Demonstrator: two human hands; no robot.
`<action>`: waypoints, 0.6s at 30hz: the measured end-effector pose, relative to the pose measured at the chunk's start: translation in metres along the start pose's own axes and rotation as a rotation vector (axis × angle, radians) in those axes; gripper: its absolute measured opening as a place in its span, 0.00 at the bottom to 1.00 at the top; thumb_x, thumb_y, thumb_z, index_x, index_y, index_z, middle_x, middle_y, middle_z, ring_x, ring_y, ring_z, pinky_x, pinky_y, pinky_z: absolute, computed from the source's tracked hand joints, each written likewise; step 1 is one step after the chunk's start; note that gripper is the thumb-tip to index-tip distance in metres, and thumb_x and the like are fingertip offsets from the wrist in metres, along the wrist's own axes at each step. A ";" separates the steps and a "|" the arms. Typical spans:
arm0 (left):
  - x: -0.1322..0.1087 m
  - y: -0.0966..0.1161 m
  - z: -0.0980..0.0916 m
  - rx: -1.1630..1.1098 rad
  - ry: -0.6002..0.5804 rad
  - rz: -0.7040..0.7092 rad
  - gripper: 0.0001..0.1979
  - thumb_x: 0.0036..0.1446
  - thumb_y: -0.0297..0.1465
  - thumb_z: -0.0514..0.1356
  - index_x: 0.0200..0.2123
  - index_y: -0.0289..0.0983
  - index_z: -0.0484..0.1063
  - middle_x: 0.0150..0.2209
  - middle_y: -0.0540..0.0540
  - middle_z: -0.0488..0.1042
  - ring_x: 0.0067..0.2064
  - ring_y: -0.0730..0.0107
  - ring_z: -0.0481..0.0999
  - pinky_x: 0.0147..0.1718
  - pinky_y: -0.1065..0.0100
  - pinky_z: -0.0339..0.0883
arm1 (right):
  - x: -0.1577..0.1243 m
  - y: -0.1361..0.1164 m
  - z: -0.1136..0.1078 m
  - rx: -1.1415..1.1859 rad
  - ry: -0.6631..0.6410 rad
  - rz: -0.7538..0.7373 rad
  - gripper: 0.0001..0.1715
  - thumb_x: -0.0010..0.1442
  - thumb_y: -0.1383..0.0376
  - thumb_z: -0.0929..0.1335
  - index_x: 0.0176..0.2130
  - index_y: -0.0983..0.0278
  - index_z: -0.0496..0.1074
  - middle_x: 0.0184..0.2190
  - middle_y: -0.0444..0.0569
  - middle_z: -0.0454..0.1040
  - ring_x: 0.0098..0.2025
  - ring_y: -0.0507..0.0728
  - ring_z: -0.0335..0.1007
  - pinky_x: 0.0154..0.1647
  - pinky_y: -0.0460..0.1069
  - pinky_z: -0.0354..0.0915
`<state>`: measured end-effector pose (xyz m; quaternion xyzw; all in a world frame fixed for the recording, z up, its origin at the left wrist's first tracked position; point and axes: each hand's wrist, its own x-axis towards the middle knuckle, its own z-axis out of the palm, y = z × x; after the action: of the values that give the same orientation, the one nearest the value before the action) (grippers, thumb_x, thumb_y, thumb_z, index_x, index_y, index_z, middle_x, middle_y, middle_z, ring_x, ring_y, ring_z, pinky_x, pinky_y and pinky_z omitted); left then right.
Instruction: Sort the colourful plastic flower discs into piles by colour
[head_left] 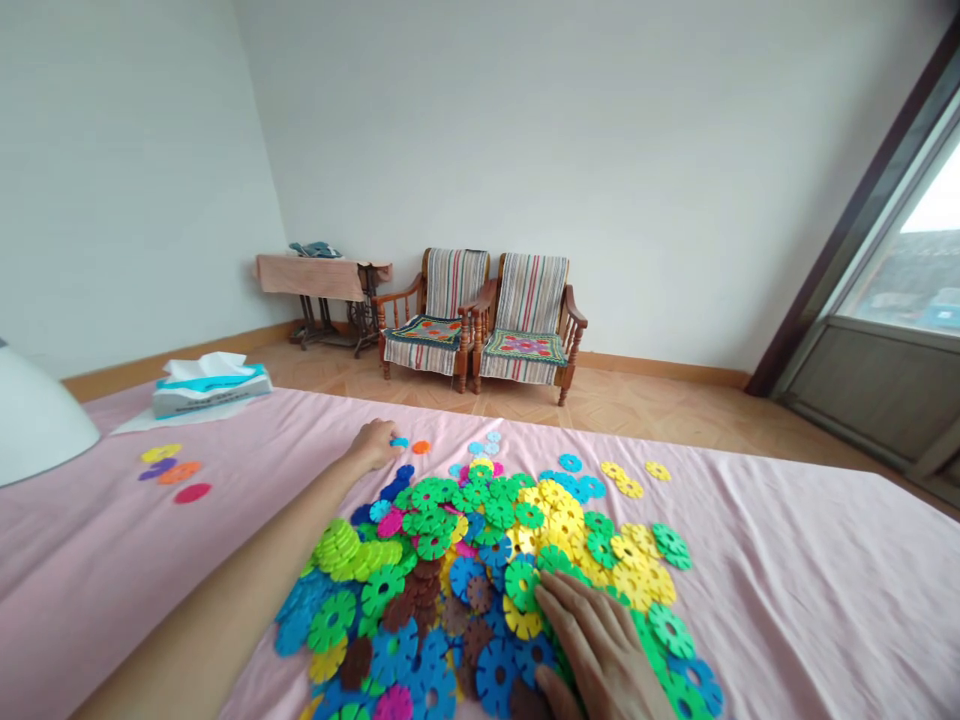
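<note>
A heap of flat plastic snowflake discs in green, yellow, blue, brown and pink lies on a pink cloth. My left hand reaches to the far edge of the heap, its fingers curled onto a light blue disc next to an orange disc. My right hand lies flat on the near right of the heap, fingers stretched out over green and blue discs.
A tissue box stands at the far left of the cloth, with a few loose discs near it. A white rounded object is at the left edge. Two wooden armchairs and a small table stand by the far wall.
</note>
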<state>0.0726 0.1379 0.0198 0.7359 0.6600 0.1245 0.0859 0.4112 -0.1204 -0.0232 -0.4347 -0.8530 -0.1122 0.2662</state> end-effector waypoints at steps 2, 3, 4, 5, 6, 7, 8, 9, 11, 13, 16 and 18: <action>0.005 -0.005 0.001 -0.017 -0.033 -0.026 0.15 0.62 0.34 0.58 0.50 0.35 0.68 0.50 0.42 0.69 0.47 0.61 0.73 0.44 0.55 0.70 | -0.002 0.001 0.002 -0.013 -0.022 -0.004 0.38 0.60 0.56 0.66 0.65 0.55 0.52 0.56 0.49 0.69 0.53 0.64 0.70 0.48 0.56 0.69; 0.007 -0.008 0.001 -0.030 -0.053 -0.035 0.15 0.62 0.34 0.58 0.50 0.35 0.68 0.50 0.42 0.70 0.47 0.61 0.73 0.44 0.55 0.70 | -0.002 0.000 0.003 -0.022 -0.025 -0.006 0.37 0.60 0.56 0.66 0.65 0.55 0.53 0.56 0.49 0.69 0.53 0.64 0.70 0.48 0.56 0.69; 0.009 -0.010 0.001 -0.046 -0.073 -0.041 0.15 0.62 0.34 0.58 0.50 0.35 0.67 0.49 0.42 0.70 0.47 0.61 0.73 0.44 0.55 0.70 | -0.002 0.000 0.003 -0.030 -0.027 -0.007 0.37 0.60 0.56 0.66 0.65 0.55 0.53 0.56 0.49 0.69 0.53 0.64 0.70 0.48 0.56 0.69; 0.011 -0.012 0.000 -0.064 -0.095 -0.043 0.15 0.62 0.34 0.58 0.50 0.34 0.67 0.49 0.42 0.70 0.46 0.61 0.73 0.43 0.56 0.70 | -0.002 0.000 0.002 -0.036 -0.027 -0.008 0.36 0.60 0.55 0.66 0.65 0.56 0.54 0.56 0.49 0.69 0.53 0.64 0.70 0.48 0.56 0.69; 0.012 -0.014 -0.001 -0.085 -0.117 -0.043 0.15 0.62 0.34 0.58 0.50 0.34 0.67 0.49 0.42 0.70 0.46 0.62 0.73 0.43 0.56 0.70 | -0.001 0.000 0.002 -0.040 -0.026 -0.009 0.36 0.60 0.55 0.65 0.64 0.56 0.54 0.56 0.48 0.69 0.53 0.63 0.70 0.48 0.56 0.69; 0.013 -0.016 -0.002 -0.106 -0.138 -0.042 0.15 0.62 0.34 0.58 0.50 0.34 0.67 0.49 0.42 0.70 0.46 0.62 0.73 0.43 0.56 0.71 | -0.001 -0.001 0.001 -0.044 -0.026 -0.009 0.36 0.60 0.55 0.65 0.64 0.56 0.55 0.56 0.48 0.69 0.53 0.63 0.70 0.48 0.56 0.69; 0.014 -0.018 -0.003 -0.129 -0.155 -0.040 0.15 0.62 0.34 0.58 0.50 0.34 0.67 0.49 0.42 0.70 0.45 0.62 0.73 0.43 0.56 0.71 | 0.000 -0.001 0.000 -0.048 -0.023 -0.010 0.35 0.60 0.55 0.65 0.64 0.56 0.55 0.56 0.48 0.69 0.53 0.63 0.70 0.48 0.56 0.69; 0.014 -0.020 -0.003 -0.151 -0.169 -0.040 0.15 0.62 0.34 0.58 0.50 0.34 0.67 0.49 0.42 0.70 0.45 0.62 0.74 0.42 0.56 0.71 | 0.001 -0.001 -0.001 -0.052 -0.021 -0.011 0.35 0.61 0.56 0.65 0.64 0.56 0.55 0.56 0.48 0.69 0.53 0.63 0.70 0.48 0.55 0.69; 0.015 -0.022 -0.005 -0.196 -0.184 -0.040 0.15 0.62 0.34 0.58 0.50 0.34 0.67 0.48 0.42 0.70 0.45 0.63 0.74 0.42 0.57 0.71 | 0.002 -0.002 -0.002 -0.058 -0.014 -0.017 0.34 0.61 0.56 0.65 0.64 0.56 0.56 0.56 0.48 0.69 0.53 0.63 0.70 0.48 0.55 0.69; 0.014 -0.024 -0.006 -0.241 -0.189 -0.037 0.15 0.62 0.34 0.58 0.50 0.34 0.67 0.48 0.42 0.70 0.45 0.63 0.74 0.42 0.57 0.71 | 0.003 -0.003 -0.003 -0.066 -0.003 -0.023 0.33 0.61 0.55 0.65 0.63 0.57 0.58 0.56 0.48 0.70 0.53 0.62 0.70 0.47 0.55 0.69; 0.012 -0.023 -0.008 -0.301 -0.199 -0.019 0.15 0.62 0.34 0.58 0.50 0.34 0.67 0.48 0.42 0.70 0.45 0.62 0.74 0.42 0.57 0.71 | 0.004 -0.004 -0.005 -0.109 0.021 -0.040 0.30 0.61 0.54 0.65 0.60 0.58 0.63 0.54 0.48 0.71 0.51 0.62 0.71 0.46 0.54 0.69; 0.009 -0.020 -0.009 -0.327 -0.217 0.001 0.15 0.62 0.34 0.58 0.50 0.34 0.67 0.48 0.43 0.70 0.45 0.62 0.74 0.42 0.57 0.71 | 0.005 -0.004 -0.006 -0.145 0.040 -0.060 0.28 0.60 0.54 0.65 0.57 0.59 0.65 0.53 0.48 0.73 0.50 0.61 0.72 0.45 0.53 0.69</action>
<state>0.0519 0.1491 0.0231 0.7215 0.6176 0.1498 0.2749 0.4075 -0.1219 -0.0149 -0.4246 -0.8499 -0.1903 0.2474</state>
